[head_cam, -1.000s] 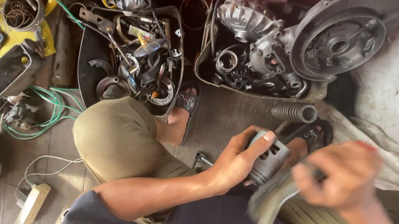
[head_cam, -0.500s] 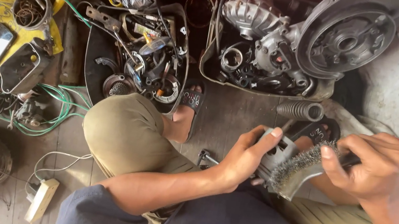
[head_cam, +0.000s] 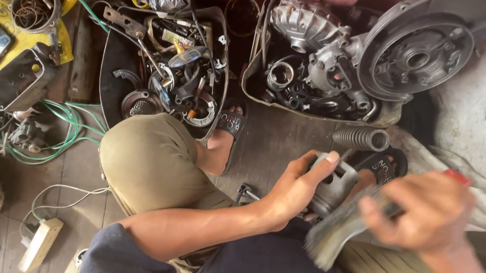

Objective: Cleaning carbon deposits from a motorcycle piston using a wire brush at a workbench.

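Gripping a grey metal piston [head_cam: 335, 183], the left hand [head_cam: 295, 188] has its fingers wrapped tight over the top, holding it above the lap between the knees. The right hand [head_cam: 431, 211] is clamped shut around a wire brush [head_cam: 339, 228], pretty blurry, with the bristles just beside the piston. A ribbed spring [head_cam: 361, 137] lies near, and trays of engine parts [head_cam: 332, 72] sit further out.

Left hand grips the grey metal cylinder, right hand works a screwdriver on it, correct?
Not quite. In the head view the left hand does grip the grey metal cylinder, but the right hand holds a brush, not a screwdriver.
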